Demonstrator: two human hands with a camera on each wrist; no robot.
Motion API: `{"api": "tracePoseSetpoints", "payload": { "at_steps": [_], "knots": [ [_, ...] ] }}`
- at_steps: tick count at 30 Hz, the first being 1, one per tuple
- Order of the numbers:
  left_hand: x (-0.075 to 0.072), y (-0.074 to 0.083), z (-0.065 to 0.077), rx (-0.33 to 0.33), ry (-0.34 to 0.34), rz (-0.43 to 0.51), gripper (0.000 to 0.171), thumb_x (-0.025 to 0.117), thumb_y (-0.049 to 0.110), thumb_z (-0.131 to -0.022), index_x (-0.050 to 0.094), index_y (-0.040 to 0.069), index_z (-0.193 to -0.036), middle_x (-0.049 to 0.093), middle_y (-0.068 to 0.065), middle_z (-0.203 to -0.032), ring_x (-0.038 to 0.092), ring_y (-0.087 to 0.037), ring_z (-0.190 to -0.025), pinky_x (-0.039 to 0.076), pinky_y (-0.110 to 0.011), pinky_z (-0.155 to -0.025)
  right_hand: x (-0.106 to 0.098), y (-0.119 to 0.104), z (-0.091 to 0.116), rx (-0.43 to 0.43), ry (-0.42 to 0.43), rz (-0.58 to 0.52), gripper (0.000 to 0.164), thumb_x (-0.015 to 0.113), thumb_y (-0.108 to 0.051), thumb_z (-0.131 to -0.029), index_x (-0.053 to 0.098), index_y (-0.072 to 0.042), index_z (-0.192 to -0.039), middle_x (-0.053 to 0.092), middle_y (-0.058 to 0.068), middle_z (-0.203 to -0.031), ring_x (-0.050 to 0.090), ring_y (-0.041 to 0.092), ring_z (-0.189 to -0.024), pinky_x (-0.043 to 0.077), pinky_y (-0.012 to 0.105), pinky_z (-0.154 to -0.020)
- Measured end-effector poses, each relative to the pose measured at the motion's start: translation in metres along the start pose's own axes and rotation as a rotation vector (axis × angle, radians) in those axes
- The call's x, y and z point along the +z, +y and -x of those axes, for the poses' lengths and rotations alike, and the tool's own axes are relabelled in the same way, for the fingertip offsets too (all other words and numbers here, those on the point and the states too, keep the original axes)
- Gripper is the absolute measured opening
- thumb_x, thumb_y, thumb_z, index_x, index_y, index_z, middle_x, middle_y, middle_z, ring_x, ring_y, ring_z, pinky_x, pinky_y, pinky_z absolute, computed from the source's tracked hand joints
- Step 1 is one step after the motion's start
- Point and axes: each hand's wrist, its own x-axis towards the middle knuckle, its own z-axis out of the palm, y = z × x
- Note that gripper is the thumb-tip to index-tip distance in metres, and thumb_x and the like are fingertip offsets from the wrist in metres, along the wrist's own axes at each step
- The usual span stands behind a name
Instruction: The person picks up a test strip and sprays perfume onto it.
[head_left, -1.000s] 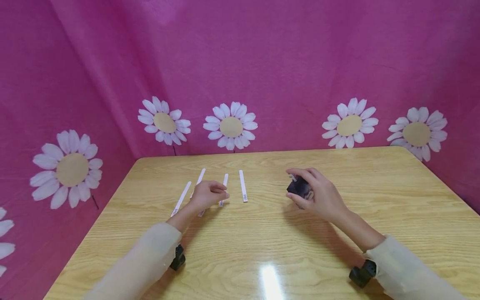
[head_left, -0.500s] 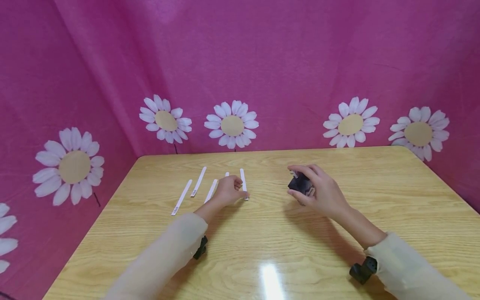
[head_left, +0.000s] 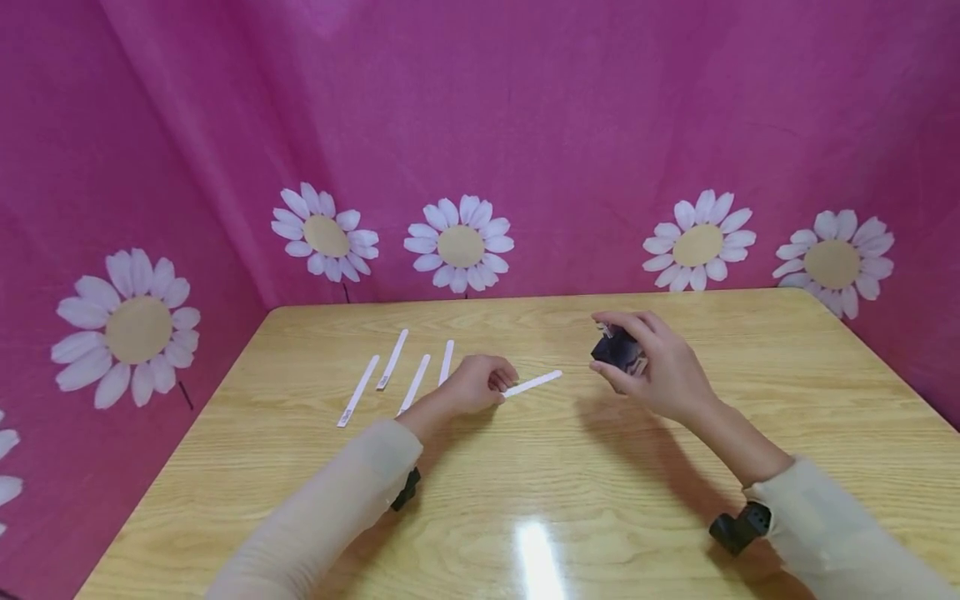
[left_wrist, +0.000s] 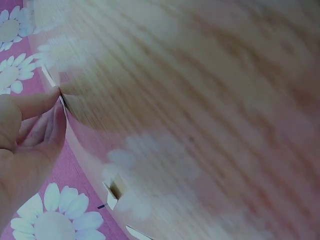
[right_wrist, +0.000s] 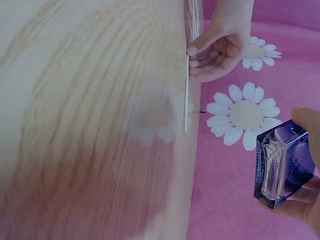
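My left hand [head_left: 474,385] pinches one end of a white paper test strip [head_left: 534,382], which points right toward the bottle. In the right wrist view the strip [right_wrist: 186,100] appears as a thin line below the fingers. My right hand [head_left: 667,368] grips a dark perfume bottle [head_left: 617,351] above the table, thumb on one side and fingers on the other. Seen in the right wrist view, the bottle [right_wrist: 287,165] is faceted purple-blue glass. Left of my left hand lie several more white strips, among them a leftmost strip [head_left: 358,392] and one partly hidden behind the hand [head_left: 446,360].
The wooden table [head_left: 570,475] has its far edge against a pink curtain [head_left: 570,150] printed with white flowers. Black wrist cameras hang below both sleeves, one of them the right camera [head_left: 738,527]. A bright light reflection shows near the table's front.
My left hand has moved right along the row to the rightmost strip, picked it up and swung it toward the bottle. My right hand has shifted slightly right with the bottle.
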Motion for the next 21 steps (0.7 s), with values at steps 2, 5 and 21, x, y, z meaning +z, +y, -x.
{"api": "tracePoseSetpoints", "payload": {
  "at_steps": [2, 5, 21],
  "knots": [
    [-0.001, 0.001, 0.0, 0.006, -0.031, 0.016, 0.026, 0.066, -0.016, -0.078, 0.065, -0.006, -0.101, 0.067, -0.018, -0.095, 0.063, -0.019, -0.084, 0.054, -0.018, -0.074, -0.002, 0.001, 0.0, 0.005, -0.001, 0.002, 0.062, 0.084, -0.021, -0.071, 0.058, -0.02, -0.127, 0.062, 0.009, -0.109, 0.056, 0.017, -0.08, 0.045, 0.023, -0.051],
    [-0.002, 0.0, 0.001, 0.029, -0.049, 0.006, 0.025, 0.066, -0.015, -0.079, 0.066, -0.005, -0.102, 0.068, -0.017, -0.095, 0.064, -0.019, -0.086, 0.054, -0.019, -0.076, -0.004, 0.003, 0.002, 0.006, -0.005, 0.005, 0.063, 0.085, -0.022, -0.07, 0.058, -0.02, -0.128, 0.061, 0.008, -0.108, 0.055, 0.015, -0.08, 0.045, 0.023, -0.052],
    [-0.014, -0.008, 0.007, -0.001, -0.034, -0.016, 0.021, 0.073, -0.008, -0.077, 0.068, -0.004, -0.097, 0.07, -0.016, -0.09, 0.064, -0.013, -0.078, 0.052, -0.015, -0.07, -0.012, 0.016, 0.015, 0.017, -0.018, 0.037, 0.065, 0.084, -0.017, -0.07, 0.058, -0.02, -0.129, 0.061, 0.008, -0.108, 0.055, 0.015, -0.077, 0.045, 0.02, -0.048]
  ]
}}
